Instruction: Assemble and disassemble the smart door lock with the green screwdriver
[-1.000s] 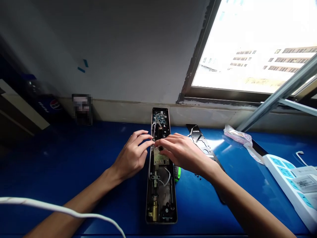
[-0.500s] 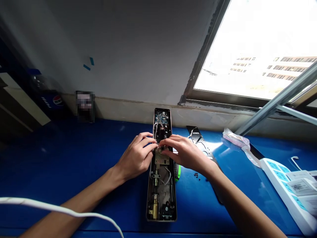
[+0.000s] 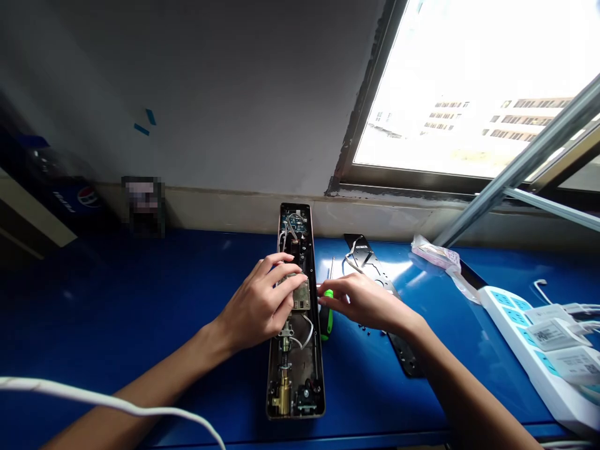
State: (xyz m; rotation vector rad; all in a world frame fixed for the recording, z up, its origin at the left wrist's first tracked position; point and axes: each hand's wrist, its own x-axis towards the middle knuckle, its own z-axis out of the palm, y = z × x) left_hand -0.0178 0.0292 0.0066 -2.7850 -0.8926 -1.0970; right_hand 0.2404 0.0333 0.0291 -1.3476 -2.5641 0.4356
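Green-and-black screwdriver (image 3: 327, 322) lies on the bench (image 3: 197, 269) partly beneath the nearer right hand (image 3: 368, 301), roughly parallel to the long housing (image 3: 320, 375) below the left hand (image 3: 259, 301); whether either grip is closed cannot be told.

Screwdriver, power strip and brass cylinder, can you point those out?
Screwdriver (image 3: 327, 321): head view, on its handle.
Power strip (image 3: 527, 356): head view, on its white casing.
Brass cylinder (image 3: 284, 395): head view, middle of its body.
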